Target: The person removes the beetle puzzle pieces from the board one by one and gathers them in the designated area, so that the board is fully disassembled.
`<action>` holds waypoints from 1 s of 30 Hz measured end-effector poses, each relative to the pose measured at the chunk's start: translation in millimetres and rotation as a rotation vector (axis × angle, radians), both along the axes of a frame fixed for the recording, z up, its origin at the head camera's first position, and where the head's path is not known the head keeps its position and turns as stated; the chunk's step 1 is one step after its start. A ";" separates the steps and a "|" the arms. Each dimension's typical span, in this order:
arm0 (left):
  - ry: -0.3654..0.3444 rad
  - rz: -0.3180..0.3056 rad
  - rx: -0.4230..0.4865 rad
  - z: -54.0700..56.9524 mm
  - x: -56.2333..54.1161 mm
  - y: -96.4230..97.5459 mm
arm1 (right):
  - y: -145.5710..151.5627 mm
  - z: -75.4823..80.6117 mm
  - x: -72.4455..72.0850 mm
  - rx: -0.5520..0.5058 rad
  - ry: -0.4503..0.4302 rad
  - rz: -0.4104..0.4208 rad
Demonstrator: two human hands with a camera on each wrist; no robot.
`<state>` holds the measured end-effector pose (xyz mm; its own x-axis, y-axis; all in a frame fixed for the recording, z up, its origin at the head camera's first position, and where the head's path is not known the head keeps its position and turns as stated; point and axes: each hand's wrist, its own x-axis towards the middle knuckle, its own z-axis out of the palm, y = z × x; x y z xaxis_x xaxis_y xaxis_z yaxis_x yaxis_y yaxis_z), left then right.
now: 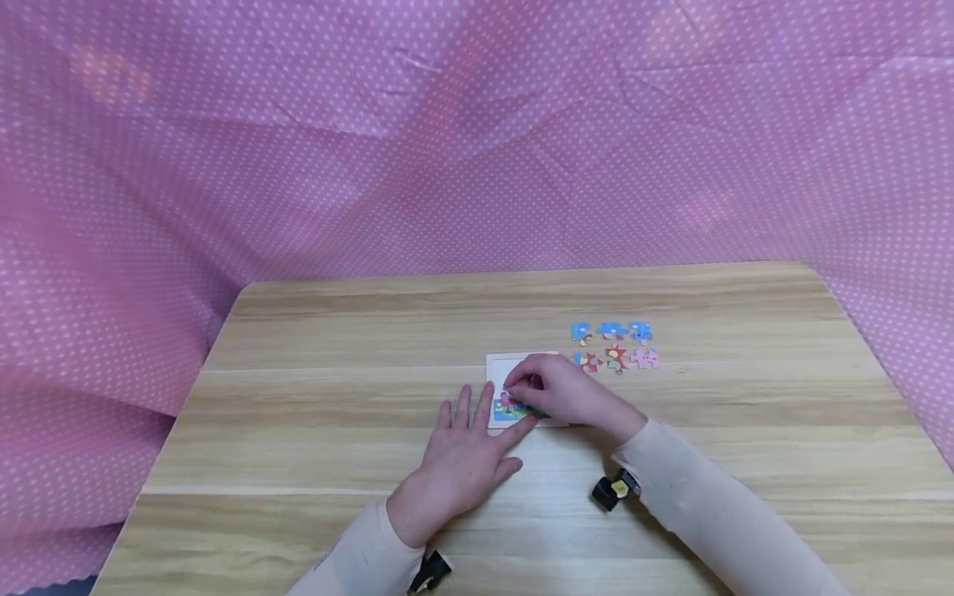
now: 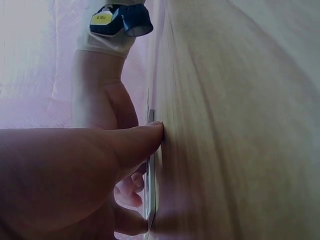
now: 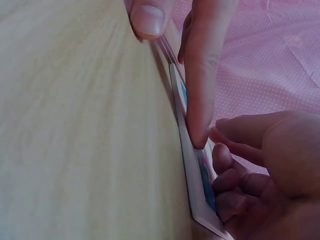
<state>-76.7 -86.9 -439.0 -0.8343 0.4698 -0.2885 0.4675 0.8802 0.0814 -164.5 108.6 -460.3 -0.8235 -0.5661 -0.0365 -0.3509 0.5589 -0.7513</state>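
A small jigsaw puzzle board [image 1: 489, 364] with a white frame lies on the table, its lower part filled with a coloured picture. My left hand [image 1: 465, 459] spreads its fingers along the board's left and near edges. In the right wrist view, its index finger [image 3: 201, 100] presses on the frame. Over the board, my right hand [image 1: 559, 391] brings thumb and forefinger together on a puzzle piece [image 1: 505, 398] with pink on it, mostly hidden by the fingers. Its other fingers are curled close to the board's surface.
Several loose puzzle pieces lie in two rows right of the board, blue ones [image 1: 613, 330] at the back and a pink one [image 1: 645, 358] in front. Wood-grain table [image 1: 298, 397] surrounds them. A pink dotted cloth [image 1: 477, 165] hangs behind the far edge.
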 end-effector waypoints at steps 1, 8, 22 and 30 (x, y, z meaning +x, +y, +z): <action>-0.003 0.001 0.000 -0.5 -0.1 -0.1 | -0.3 -0.6 0.0 0.002 0.014 0.009; -0.012 0.006 0.027 -6.6 -1.4 -2.0 | -1.5 -2.7 0.7 0.021 0.048 0.039; -0.053 0.028 0.024 -1.5 2.1 -1.8 | -4.4 1.4 0.6 0.036 -0.149 0.001; -0.056 0.029 0.046 -14.5 -4.1 -2.9 | -2.7 2.1 -0.7 -0.008 -0.165 0.002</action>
